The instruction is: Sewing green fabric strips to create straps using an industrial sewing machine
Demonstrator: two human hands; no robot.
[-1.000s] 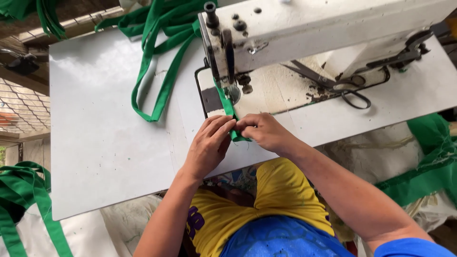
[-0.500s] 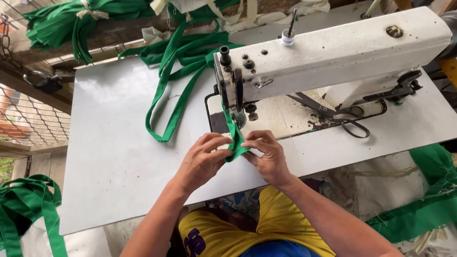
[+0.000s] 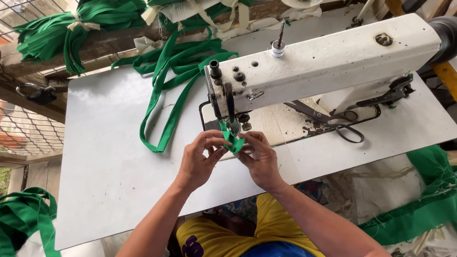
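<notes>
In the head view, the left hand [image 3: 200,162] and right hand [image 3: 259,159] pinch a folded green strap end [image 3: 233,141] with closed fingertips, just before the sewing machine [image 3: 323,62]'s presser foot [image 3: 234,127]. The fold looks doubled, though fingers hide its edges. To do it well, keep the edges aligned and flat, fingertips clear of the needle.
</notes>
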